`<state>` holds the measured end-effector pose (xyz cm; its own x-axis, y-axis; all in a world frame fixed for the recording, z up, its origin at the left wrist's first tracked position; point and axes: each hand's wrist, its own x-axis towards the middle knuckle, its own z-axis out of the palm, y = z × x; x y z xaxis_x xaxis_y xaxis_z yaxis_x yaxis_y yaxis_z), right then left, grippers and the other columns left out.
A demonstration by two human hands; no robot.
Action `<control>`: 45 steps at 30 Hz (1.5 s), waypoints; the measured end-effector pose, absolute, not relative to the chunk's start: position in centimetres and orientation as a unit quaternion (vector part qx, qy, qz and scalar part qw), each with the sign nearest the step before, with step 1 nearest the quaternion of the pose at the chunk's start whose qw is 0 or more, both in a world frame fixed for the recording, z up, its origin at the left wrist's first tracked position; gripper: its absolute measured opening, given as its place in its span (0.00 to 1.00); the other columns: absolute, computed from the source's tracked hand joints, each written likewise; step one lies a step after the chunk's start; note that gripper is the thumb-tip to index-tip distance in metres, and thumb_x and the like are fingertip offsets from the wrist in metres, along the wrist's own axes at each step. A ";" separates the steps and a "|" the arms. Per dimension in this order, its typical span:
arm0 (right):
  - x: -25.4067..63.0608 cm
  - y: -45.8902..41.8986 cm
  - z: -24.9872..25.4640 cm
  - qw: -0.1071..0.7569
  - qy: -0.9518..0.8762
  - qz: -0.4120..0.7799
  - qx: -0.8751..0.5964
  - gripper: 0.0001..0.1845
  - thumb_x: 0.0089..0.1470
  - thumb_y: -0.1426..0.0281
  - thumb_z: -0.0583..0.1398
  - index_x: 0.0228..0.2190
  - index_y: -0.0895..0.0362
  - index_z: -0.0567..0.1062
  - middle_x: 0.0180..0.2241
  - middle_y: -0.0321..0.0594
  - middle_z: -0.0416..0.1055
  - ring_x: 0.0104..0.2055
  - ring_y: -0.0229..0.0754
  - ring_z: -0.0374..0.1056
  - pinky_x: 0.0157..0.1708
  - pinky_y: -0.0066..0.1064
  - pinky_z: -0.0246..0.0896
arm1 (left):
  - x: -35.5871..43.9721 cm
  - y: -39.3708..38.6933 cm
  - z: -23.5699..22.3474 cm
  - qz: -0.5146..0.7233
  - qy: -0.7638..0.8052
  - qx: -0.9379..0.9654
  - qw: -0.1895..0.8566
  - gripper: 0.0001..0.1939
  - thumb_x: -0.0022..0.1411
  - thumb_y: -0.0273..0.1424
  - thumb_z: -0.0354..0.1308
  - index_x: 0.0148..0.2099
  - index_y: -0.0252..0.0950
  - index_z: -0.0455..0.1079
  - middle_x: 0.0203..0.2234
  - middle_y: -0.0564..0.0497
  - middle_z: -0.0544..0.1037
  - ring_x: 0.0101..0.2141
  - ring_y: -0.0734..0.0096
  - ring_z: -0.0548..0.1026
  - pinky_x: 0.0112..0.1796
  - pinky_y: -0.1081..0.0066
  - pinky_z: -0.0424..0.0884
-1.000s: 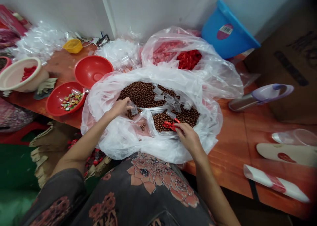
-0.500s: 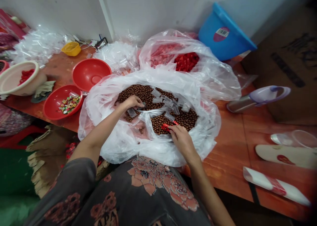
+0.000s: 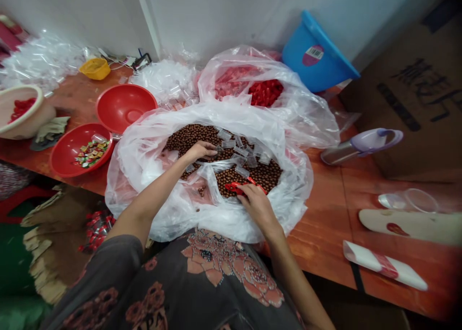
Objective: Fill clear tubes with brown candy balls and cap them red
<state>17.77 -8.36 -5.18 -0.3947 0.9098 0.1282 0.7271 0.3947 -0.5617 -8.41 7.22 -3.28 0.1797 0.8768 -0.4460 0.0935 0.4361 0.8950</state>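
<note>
A white plastic bag (image 3: 144, 176) lies wide open before me, full of small brown balls (image 3: 187, 137). Several small clear plastic containers (image 3: 241, 151) are scattered over the balls. My left hand (image 3: 201, 151) reaches over the far part, its fingertips pinched at what looks like one clear container, partly hidden by the fingers. At the near right part of the balls, my right hand (image 3: 255, 200) is closed on several small red plastic caps (image 3: 234, 187) that stick out past its fingers. A fold of the bag separates the two parts.
Behind stands another clear bag of red pieces (image 3: 266, 93), next to a blue bucket (image 3: 317, 55). Two red bowls (image 3: 126, 106) and a cream bowl (image 3: 39, 111) are to the left. A flask (image 3: 357, 147) and a large cardboard box (image 3: 407, 127) are at the right.
My left hand has moved a little right across the balls, toward the clear containers. More red pieces show at my right hand's fingers. The whole view has shifted slightly.
</note>
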 end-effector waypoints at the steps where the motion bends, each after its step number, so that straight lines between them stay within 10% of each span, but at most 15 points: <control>1: 17.7 -8.4 -5.2 0.206 -0.810 0.212 -0.507 0.18 0.59 0.70 0.57 0.51 0.53 0.74 0.46 0.48 0.74 0.48 0.53 0.69 0.50 0.46 0.64 | -8.4 7.0 -3.1 0.312 0.560 0.432 0.634 0.21 0.40 0.28 0.75 0.37 0.30 0.75 0.28 0.52 0.78 0.28 0.74 0.75 0.34 0.69 0.76; 12: 17.6 -8.1 -5.2 0.220 -0.783 0.261 -0.520 0.20 0.61 0.66 0.55 0.52 0.57 0.74 0.45 0.51 0.75 0.48 0.54 0.70 0.51 0.48 0.65 | -9.3 0.9 2.4 0.383 0.462 0.366 0.711 0.23 0.43 0.29 0.75 0.43 0.31 0.76 0.36 0.48 0.80 0.32 0.74 0.77 0.38 0.69 0.75; 24: 15.2 -7.9 -1.6 0.450 -0.437 0.623 -0.467 0.19 0.50 0.59 0.67 0.43 0.51 0.76 0.42 0.39 0.78 0.43 0.43 0.73 0.46 0.37 0.70 | -6.7 -5.5 3.7 0.434 0.470 0.289 0.712 0.19 0.46 0.28 0.73 0.42 0.33 0.76 0.38 0.49 0.81 0.35 0.72 0.78 0.44 0.67 0.74; 45: 13.3 -6.6 1.3 0.580 -0.413 0.556 -0.429 0.13 0.47 0.67 0.69 0.30 0.51 0.69 0.42 0.36 0.80 0.45 0.43 0.76 0.51 0.42 0.70 | -4.5 -7.9 0.0 0.392 0.421 0.389 0.719 0.24 0.51 0.33 0.69 0.50 0.31 0.74 0.45 0.43 0.80 0.41 0.68 0.78 0.47 0.62 0.73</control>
<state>13.27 -6.61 1.26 0.0396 0.9992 0.0017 -0.2907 0.0132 -0.9567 -4.49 -7.95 -0.02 0.3368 0.8922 -0.3008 -0.2366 0.3895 0.8901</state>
